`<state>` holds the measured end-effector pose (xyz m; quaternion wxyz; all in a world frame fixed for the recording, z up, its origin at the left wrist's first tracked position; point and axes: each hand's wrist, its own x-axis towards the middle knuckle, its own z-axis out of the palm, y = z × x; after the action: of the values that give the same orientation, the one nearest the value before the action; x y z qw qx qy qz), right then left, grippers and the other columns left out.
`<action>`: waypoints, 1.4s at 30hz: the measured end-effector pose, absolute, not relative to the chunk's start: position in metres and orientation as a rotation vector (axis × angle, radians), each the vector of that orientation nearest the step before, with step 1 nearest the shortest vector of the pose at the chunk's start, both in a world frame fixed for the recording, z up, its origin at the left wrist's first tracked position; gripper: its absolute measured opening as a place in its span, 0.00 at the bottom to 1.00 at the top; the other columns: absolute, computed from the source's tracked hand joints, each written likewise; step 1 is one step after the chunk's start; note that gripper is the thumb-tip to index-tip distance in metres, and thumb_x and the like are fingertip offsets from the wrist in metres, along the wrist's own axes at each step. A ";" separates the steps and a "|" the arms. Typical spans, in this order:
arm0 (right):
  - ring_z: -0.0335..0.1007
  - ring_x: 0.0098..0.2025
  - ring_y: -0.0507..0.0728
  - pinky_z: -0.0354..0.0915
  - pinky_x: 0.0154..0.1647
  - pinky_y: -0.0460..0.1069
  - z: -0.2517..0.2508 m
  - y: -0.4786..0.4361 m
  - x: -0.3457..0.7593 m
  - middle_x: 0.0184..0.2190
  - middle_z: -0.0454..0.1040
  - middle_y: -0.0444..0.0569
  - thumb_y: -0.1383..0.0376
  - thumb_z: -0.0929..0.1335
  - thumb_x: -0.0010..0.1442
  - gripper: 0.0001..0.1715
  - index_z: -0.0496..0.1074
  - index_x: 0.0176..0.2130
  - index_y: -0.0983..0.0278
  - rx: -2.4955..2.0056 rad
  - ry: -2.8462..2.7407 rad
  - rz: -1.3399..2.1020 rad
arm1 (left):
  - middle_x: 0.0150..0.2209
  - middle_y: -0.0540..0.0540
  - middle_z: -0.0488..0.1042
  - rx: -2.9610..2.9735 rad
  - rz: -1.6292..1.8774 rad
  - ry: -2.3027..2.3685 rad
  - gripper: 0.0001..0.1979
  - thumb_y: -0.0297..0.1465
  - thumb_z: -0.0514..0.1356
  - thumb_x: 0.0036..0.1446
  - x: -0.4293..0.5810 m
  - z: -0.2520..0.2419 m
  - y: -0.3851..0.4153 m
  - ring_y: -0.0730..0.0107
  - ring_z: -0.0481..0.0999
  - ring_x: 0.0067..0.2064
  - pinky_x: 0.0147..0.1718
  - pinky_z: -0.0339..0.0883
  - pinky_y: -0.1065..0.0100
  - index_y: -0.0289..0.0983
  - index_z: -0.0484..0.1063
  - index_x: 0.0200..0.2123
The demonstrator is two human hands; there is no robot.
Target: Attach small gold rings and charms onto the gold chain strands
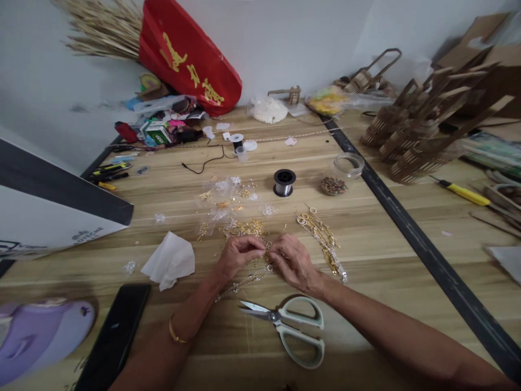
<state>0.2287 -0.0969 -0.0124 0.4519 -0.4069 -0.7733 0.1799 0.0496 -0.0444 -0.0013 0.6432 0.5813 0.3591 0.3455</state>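
Observation:
My left hand (243, 254) and my right hand (296, 262) meet fingertip to fingertip over the table. Each pinches at a tiny metal jewellery part, too small to make out. Just below the fingers lies a silver chain (244, 283) with a ring at its end. Behind the left fingers spreads a pile of small gold findings (252, 227). To the right of my right hand rests a bundle of gold and silver chains (323, 241). White-handled scissors (291, 326) lie with blades slightly apart, nearer to me than both hands.
A spool of clear line (284, 183) stands beyond the hands, beside a bag of mixed beads (334, 185) and a round clear container (349, 164). At left are a white tissue (171, 260), a black phone (116, 331) and a purple device (49, 336). Small woven baskets (411, 141) crowd the right.

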 end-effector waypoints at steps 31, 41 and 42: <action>0.60 0.33 0.55 0.58 0.35 0.51 -0.015 -0.096 0.228 0.29 0.68 0.49 0.69 0.61 0.63 0.05 0.65 0.35 0.64 -1.016 -1.903 0.465 | 0.28 0.47 0.74 1.335 0.790 0.766 0.05 0.29 0.67 0.44 0.050 -0.002 -0.045 0.72 0.72 0.32 0.34 0.64 0.70 0.34 0.76 0.25; 0.60 0.33 0.55 0.58 0.35 0.51 -0.015 -0.096 0.229 0.29 0.68 0.49 0.68 0.60 0.63 0.05 0.64 0.35 0.64 -1.014 -1.915 0.444 | 0.29 0.46 0.75 1.337 0.809 0.804 0.07 0.30 0.68 0.43 0.049 -0.004 -0.044 0.71 0.73 0.33 0.35 0.66 0.70 0.33 0.76 0.25; 0.60 0.33 0.55 0.58 0.35 0.51 -0.015 -0.096 0.229 0.29 0.68 0.49 0.68 0.60 0.63 0.05 0.64 0.35 0.64 -1.018 -1.918 0.440 | 0.29 0.46 0.75 1.339 0.809 0.803 0.07 0.30 0.68 0.43 0.049 -0.003 -0.044 0.71 0.73 0.33 0.35 0.66 0.70 0.33 0.76 0.25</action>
<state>0.2286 -0.0961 -0.0153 0.4468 -0.4110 -0.7745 0.1778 0.0490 -0.0444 -0.0035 0.6378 0.5865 0.3516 0.3543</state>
